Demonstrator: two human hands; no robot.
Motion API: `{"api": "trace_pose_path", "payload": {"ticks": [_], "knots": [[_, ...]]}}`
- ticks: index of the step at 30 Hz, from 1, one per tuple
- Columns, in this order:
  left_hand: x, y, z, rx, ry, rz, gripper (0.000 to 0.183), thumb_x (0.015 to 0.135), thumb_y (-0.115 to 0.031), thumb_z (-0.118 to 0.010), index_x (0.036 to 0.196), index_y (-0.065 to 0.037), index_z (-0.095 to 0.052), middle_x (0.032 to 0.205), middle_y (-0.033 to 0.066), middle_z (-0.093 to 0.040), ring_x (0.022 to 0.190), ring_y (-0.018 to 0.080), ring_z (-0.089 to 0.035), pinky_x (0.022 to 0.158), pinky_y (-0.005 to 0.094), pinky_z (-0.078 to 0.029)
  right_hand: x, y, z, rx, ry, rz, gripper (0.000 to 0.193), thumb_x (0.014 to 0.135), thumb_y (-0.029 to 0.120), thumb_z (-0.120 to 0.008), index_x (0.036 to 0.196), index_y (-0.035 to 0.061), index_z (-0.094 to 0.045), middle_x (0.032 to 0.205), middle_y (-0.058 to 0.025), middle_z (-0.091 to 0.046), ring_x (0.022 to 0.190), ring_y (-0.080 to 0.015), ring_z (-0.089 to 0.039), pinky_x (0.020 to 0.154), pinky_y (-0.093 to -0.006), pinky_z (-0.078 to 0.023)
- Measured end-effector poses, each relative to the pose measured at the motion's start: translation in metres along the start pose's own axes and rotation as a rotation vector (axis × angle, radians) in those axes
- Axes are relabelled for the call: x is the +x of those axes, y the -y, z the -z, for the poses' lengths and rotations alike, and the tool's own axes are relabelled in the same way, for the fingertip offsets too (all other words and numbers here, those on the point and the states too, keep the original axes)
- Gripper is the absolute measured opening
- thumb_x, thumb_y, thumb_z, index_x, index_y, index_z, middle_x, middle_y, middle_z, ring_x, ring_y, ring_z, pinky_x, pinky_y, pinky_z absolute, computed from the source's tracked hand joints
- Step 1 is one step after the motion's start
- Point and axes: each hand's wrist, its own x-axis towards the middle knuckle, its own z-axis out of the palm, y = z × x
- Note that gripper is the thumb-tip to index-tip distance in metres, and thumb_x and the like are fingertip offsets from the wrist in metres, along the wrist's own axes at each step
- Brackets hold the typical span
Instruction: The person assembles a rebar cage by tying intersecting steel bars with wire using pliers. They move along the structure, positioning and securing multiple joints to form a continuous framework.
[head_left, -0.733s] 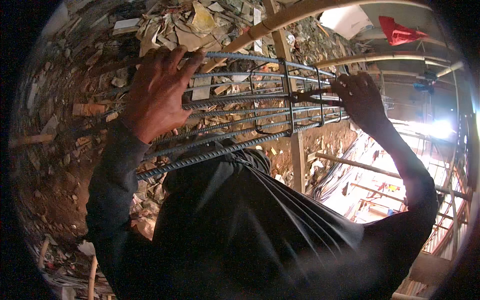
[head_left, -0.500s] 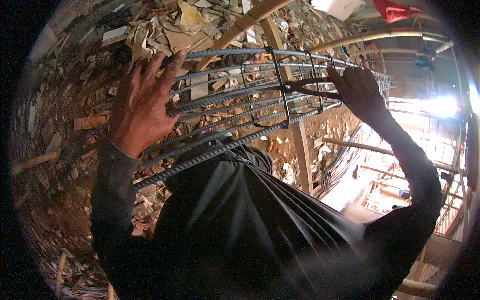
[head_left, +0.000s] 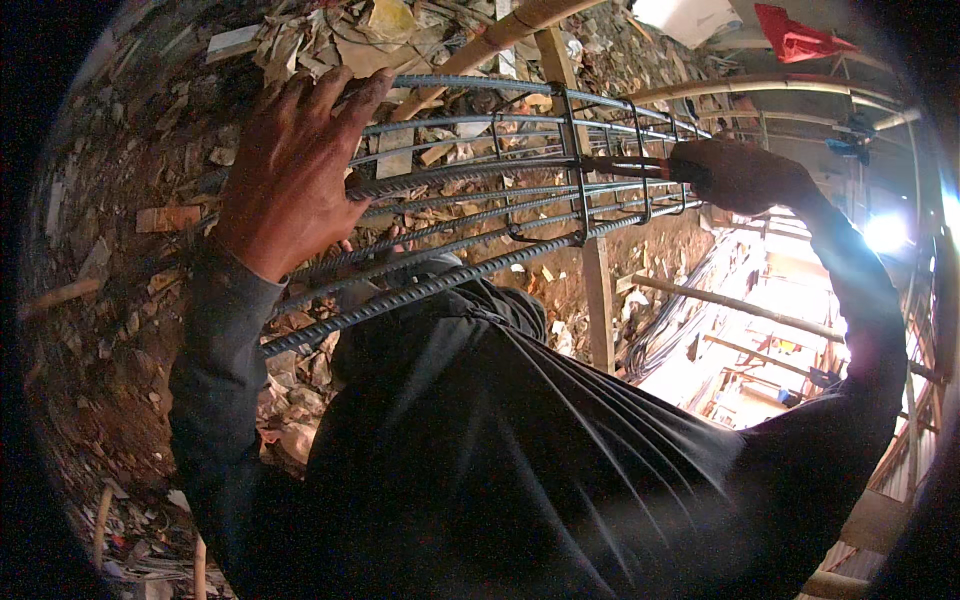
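A long cage of ribbed steel rebar (head_left: 440,268) crosses in front of me, with square stirrups (head_left: 578,190) around its bars. At its left part my left hand (head_left: 300,180) grips the bars, fingers over the top bar and thumb by a middle one. My right hand (head_left: 745,175) is closed around the handles of a pair of pincers (head_left: 625,167). Their jaws meet the nearest stirrup where it crosses a middle bar. Any tie wire in the jaws is too small to make out.
A wooden post (head_left: 600,300) and bamboo poles (head_left: 480,50) stand around and behind the cage. Rubble and scraps (head_left: 110,250) cover the dirt ground. A red cloth (head_left: 800,35) hangs at the upper right. Brighter scaffolding and a lower area lie at the right.
The pincers' handles have come together, and my right hand has swung lower and slightly right. My left hand stays on the bars, a little higher in view.
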Motion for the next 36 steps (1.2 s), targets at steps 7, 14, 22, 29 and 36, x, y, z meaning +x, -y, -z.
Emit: {"api": "trace_pose_path", "payload": {"ticks": [7,14,22,29,36], "knots": [[-0.002,0.000,0.002,-0.007,-0.015,0.002,0.110,0.071,-0.026,-0.094,0.164,-0.020,-0.036,0.156,0.0160,-0.044,0.139,0.0429,-0.046,0.119,0.0566,-0.041,-0.009,0.030,-0.015,-0.491,-0.366,-0.122,0.058,0.107,0.060,-0.049,0.105,0.0083,-0.075,0.074,-0.0175,-0.071,0.072,-0.0404,-0.072,0.074,-0.0537,-0.057],[0.000,0.001,-0.002,-0.068,0.056,0.033,0.114,0.071,-0.012,-0.090,0.168,-0.026,-0.031,0.164,0.0185,-0.038,0.150,0.0432,-0.037,0.126,0.0538,-0.032,-0.010,0.041,0.005,-0.215,-0.214,-0.161,0.061,0.108,0.056,-0.051,0.089,0.0028,-0.072,0.068,-0.0177,-0.070,0.072,-0.0374,-0.075,0.073,-0.0534,-0.058],[-0.002,0.005,-0.007,-0.009,-0.028,-0.008,0.106,0.073,-0.026,-0.093,0.163,-0.022,-0.038,0.156,0.0163,-0.045,0.137,0.0454,-0.048,0.118,0.0585,-0.043,0.012,0.031,0.030,0.498,0.498,-0.149,0.033,0.100,0.039,-0.066,0.108,0.0073,-0.067,0.089,-0.0162,-0.071,0.087,-0.0348,-0.072,0.083,-0.0504,-0.057],[-0.002,0.004,-0.008,0.007,-0.059,-0.024,0.106,0.073,-0.029,-0.094,0.163,-0.020,-0.039,0.156,0.0169,-0.045,0.137,0.0448,-0.049,0.119,0.0584,-0.043,-0.024,0.029,-0.027,-0.286,-0.574,0.086,0.044,0.090,0.024,-0.079,0.129,0.0126,-0.063,0.110,-0.0148,-0.072,0.102,-0.0315,-0.070,0.093,-0.0478,-0.055],[0.000,0.001,-0.002,0.046,0.087,0.035,0.114,0.075,-0.028,-0.094,0.168,-0.027,-0.029,0.162,0.0156,-0.040,0.142,0.0461,-0.045,0.118,0.0604,-0.043,-0.009,0.014,-0.053,-0.470,-0.645,-0.141,0.032,0.101,0.033,-0.066,0.127,0.0145,-0.068,0.105,-0.0141,-0.068,0.103,-0.0352,-0.066,0.091,-0.0506,-0.053]]}}
